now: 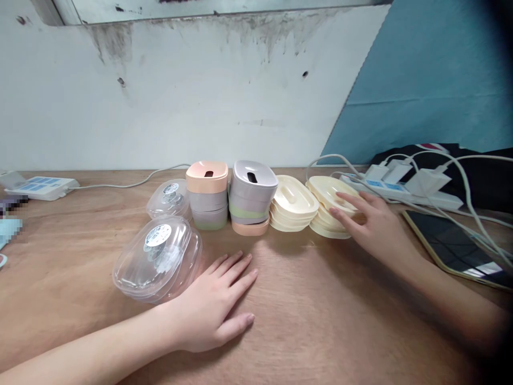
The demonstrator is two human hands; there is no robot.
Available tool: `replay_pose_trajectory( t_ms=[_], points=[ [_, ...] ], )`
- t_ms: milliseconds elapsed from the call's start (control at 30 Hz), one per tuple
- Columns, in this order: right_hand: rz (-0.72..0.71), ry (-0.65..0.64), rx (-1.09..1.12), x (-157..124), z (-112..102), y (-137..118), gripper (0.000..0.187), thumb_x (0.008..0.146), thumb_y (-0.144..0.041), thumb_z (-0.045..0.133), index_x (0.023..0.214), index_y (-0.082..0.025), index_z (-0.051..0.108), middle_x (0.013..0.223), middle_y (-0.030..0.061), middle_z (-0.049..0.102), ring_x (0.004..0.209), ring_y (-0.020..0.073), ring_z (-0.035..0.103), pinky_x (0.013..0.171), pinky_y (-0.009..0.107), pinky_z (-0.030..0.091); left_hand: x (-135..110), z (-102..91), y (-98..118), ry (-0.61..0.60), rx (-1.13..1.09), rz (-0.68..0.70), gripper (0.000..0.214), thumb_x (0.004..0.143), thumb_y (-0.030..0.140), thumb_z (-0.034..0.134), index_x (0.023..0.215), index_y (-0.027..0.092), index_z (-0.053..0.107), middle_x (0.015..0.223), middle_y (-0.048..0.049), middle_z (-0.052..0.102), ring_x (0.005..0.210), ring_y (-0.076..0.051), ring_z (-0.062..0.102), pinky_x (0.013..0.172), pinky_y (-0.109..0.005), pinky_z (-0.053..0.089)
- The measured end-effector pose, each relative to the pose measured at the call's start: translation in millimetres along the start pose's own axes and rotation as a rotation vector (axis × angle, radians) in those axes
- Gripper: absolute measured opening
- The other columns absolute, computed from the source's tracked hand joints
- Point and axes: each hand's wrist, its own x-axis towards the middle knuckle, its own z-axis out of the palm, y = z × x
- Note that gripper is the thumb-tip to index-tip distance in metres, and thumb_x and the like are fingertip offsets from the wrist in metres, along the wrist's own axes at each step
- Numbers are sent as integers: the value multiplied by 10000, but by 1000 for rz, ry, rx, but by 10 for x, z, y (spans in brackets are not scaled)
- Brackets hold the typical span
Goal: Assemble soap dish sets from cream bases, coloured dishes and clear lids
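My left hand (218,299) lies flat on the wooden table with its fingers spread, beside a stack of clear plastic lids (156,262) bearing a round label. Behind that stack is a second clear lid stack (168,198). My right hand (366,219) rests its outstretched fingers on the right stack of cream plastic pieces (331,195). Another cream stack (294,200) stands just left of it. Farther left are a grey-topped stack of plastic boxes (252,187) and a peach-topped stack (207,192), each with a dark slot in its top.
A power strip (433,195) with white chargers and loose cables sits at the right, behind a dark tablet-like device (465,246). At the far left is another power strip (44,187), its cord running along the white wall (180,107).
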Motion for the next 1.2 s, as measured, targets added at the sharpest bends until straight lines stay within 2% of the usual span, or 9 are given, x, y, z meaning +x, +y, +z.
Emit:
replay_pose_trajectory(
  t_ms=[267,400,500,600,733,833,933,1067,1200],
  points=[
    [-44,289,95,58,-84,21,463,832,-462,485,1054,-115,696,1288,211,514,1217,342,484,1000,487,386,-12,7,5,-16,9,3,616,909,420,427,1430,120,290,1516,-162,179,1395,-326,157,1103,-539,222],
    [-495,475,277,-51,-277,-153,408,801,-276,588,1209,-262,607,1415,99,434,1266,323,433,1009,519,365,-32,118,-29,168,-79,-13,770,890,399,476,1472,113,60,1522,-208,116,1401,-316,141,1096,-521,264],
    [-819,252,406,-270,-307,-336,574,772,-247,579,1324,-361,472,1510,23,276,1312,344,351,972,553,384,-42,196,-37,508,-162,-90,851,899,353,477,1454,168,-141,1537,-189,0,1414,-309,52,1103,-533,241],
    [-943,-139,592,-493,-201,-465,651,761,-261,555,1383,-327,376,1532,53,173,1337,358,296,948,540,417,-48,223,-21,749,-201,-116,838,893,337,489,1457,207,-117,1543,-144,-64,1416,-316,0,1115,-546,194],
    [-878,-482,652,-599,-49,-484,773,802,-158,496,1468,-252,116,1463,135,309,1302,277,381,969,452,438,-45,236,-13,626,-211,-56,839,858,318,530,1463,193,-38,1538,-162,48,1407,-307,132,1101,-497,277],
    [-833,-625,504,-572,-27,-461,756,837,-181,501,1470,-257,95,1383,120,453,1254,239,443,986,420,437,-36,255,-25,490,-192,-43,770,843,327,545,1450,179,94,1495,-175,231,1368,-296,262,1074,-485,334],
    [-871,-686,404,-578,-47,-500,748,844,-346,557,1463,-242,150,1398,134,432,1284,266,399,1007,444,415,-17,254,-13,464,-140,-76,663,845,376,541,1397,149,252,1443,-180,339,1337,-305,310,1069,-506,326],
    [-927,-591,416,-701,-72,-676,939,742,-580,615,1465,-189,161,1489,200,220,1360,335,245,1027,500,369,31,217,46,434,-40,-191,592,882,476,471,1326,98,369,1397,-213,397,1330,-359,296,1064,-597,251],
    [-1078,-503,412,-827,-103,-860,532,835,-414,584,1335,-301,444,1451,142,267,1370,303,217,1029,492,360,60,202,79,446,-52,-286,640,913,537,361,1345,65,340,1429,-241,338,1351,-363,257,1050,-594,274]
  ],
)
